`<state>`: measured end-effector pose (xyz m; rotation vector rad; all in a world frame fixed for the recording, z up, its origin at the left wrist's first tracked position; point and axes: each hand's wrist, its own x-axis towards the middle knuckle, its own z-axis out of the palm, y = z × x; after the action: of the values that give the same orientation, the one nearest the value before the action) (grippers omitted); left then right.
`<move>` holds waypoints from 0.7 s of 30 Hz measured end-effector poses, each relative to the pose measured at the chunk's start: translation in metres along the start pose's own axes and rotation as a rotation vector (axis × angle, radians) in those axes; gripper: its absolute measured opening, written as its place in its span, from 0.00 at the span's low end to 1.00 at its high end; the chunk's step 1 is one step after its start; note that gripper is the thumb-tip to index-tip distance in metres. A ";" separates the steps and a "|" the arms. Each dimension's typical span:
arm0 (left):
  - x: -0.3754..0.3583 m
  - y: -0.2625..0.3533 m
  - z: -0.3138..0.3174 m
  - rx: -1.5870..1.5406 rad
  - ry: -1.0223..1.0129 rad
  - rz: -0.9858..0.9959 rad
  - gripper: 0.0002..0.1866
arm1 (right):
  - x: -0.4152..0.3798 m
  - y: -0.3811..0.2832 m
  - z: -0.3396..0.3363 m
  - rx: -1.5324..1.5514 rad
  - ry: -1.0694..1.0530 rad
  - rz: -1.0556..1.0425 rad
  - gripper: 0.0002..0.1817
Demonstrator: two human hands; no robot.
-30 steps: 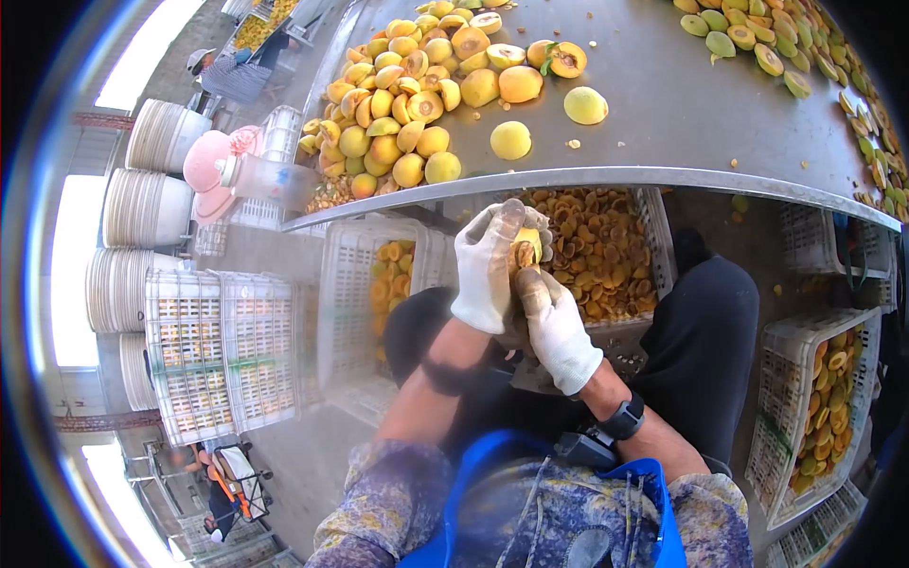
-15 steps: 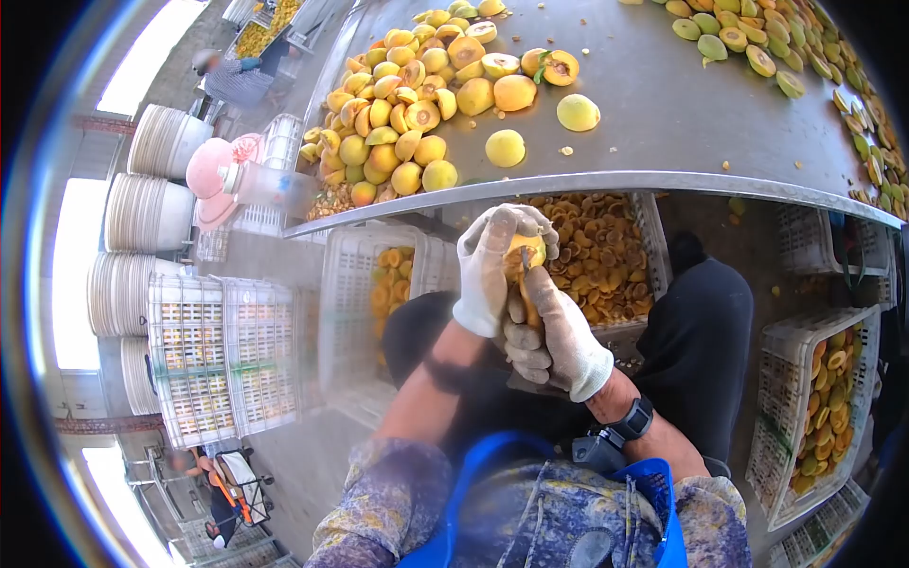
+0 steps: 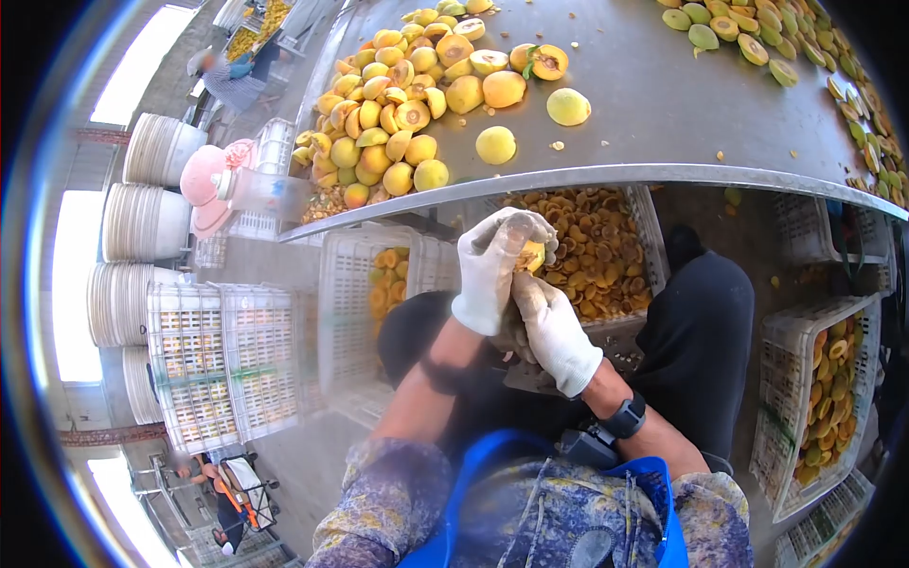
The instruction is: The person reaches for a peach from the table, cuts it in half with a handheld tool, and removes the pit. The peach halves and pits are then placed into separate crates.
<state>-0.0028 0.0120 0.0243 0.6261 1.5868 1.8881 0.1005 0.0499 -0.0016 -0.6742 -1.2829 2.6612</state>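
Note:
Above my lap, my left hand [image 3: 494, 260], in a white glove, is closed around a yellow peach [image 3: 533, 257]. The fruit's near side shows between the fingers; the rest is hidden. My right hand [image 3: 557, 331], gloved too, is pressed up close beneath the peach with its fingers curled. A small knife sits in that fist, but its blade and handle are mostly hidden now. Just beyond both hands, a crate of peach halves [image 3: 598, 251] stands under the table edge.
The metal table [image 3: 653, 114] holds a pile of whole and halved peaches [image 3: 379, 114] at left and more halves [image 3: 757, 28] at right. White crates [image 3: 791, 407] stand on both sides. Stacked tubs [image 3: 142, 222] and a pink hat [image 3: 210, 180] are left. Other people work farther off.
My right hand has rolled over, so its back now faces me and covers the knife seen before. The left hand keeps the peach in nearly the same place. The view has shifted slightly.

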 end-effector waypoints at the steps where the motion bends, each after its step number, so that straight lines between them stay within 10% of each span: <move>1: 0.000 0.000 0.001 0.026 0.004 -0.003 0.19 | 0.000 -0.003 0.001 0.042 0.008 0.045 0.28; 7: 0.006 0.009 0.001 -0.067 0.031 -0.085 0.24 | 0.000 -0.007 -0.011 -0.186 -0.145 -0.253 0.27; 11: 0.006 0.000 0.005 -0.014 0.123 0.010 0.25 | 0.021 0.028 -0.008 -0.423 0.147 -0.599 0.25; 15: -0.003 0.004 0.004 0.023 0.164 -0.081 0.24 | -0.008 -0.008 -0.009 -0.118 -0.036 0.090 0.07; 21: -0.002 0.010 -0.003 0.013 0.008 -0.061 0.26 | -0.015 -0.018 0.002 0.144 -0.063 0.169 0.23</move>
<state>-0.0046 0.0068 0.0331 0.5706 1.6066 1.8392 0.1113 0.0555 0.0184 -0.7135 -1.0795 2.8982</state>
